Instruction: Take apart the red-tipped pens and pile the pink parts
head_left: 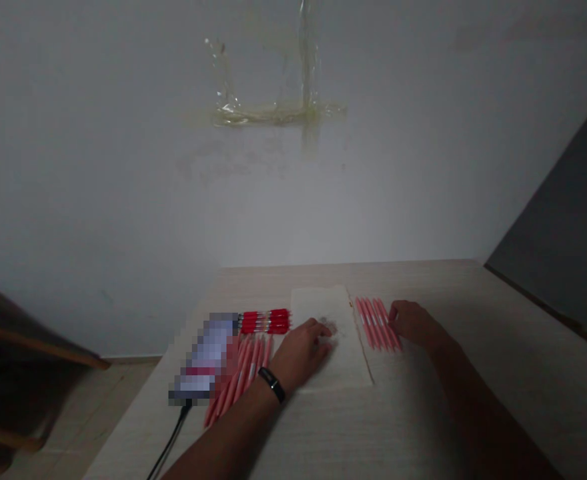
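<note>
My left hand rests on a sheet of white paper, its fingers loosely bent and apart, with nothing in them. A dark smudge shows on the paper by its fingertips. To the right of the sheet lies a row of several pink pens, side by side and slightly slanted. At the right end of that row, my right hand has its fingers closed on the outermost pink pen. Left of the paper lie several red pens, and below them more pink pens, partly behind my left forearm.
A blurred-out phone-like device lies at the table's left side, with a black cable running off the near edge. The pale wooden table meets a wall at the back. Dark furniture stands at the lower left.
</note>
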